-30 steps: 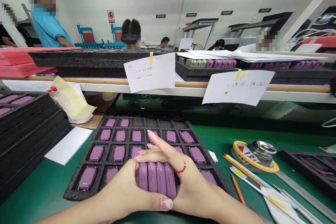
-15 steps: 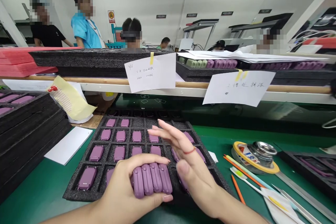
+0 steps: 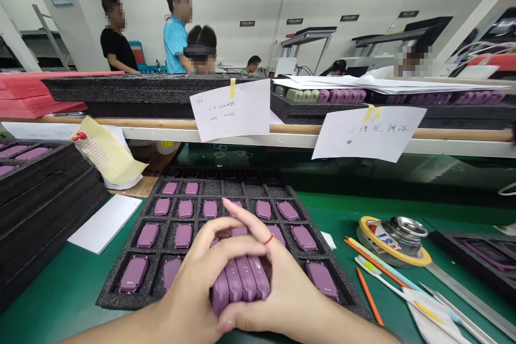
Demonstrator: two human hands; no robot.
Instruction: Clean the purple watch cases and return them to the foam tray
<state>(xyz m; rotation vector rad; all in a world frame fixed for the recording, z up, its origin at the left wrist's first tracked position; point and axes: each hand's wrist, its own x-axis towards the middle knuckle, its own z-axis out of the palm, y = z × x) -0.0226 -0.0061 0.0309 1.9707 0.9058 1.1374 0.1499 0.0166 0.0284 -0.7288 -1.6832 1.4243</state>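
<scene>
Several purple cases (image 3: 242, 282) stand side by side in a row, clasped between both hands above the front of a black foam tray (image 3: 105, 296). My left hand (image 3: 201, 274) wraps round them from the left, its fingers over the top. From the right, my right hand (image 3: 282, 285) closes on the same row, thumb below and fingers crossing over the left fingers. A red band circles one right finger. More purple cases (image 3: 148, 235) lie singly in the tray's compartments; a few compartments in the back row are bare. The hands hide part of the tray's middle.
Right of the tray are a tape roll (image 3: 393, 242), an orange stick (image 3: 368, 296), a toothbrush (image 3: 371, 267) and white cloth. Black foam trays (image 3: 44, 215) are stacked at left. A shelf edge (image 3: 290, 140) with paper notes crosses behind; people are beyond it.
My right hand, open and apart before, has come left and closed round the purple cases. My left fingers now reach farther over them. Two people in the background have moved right.
</scene>
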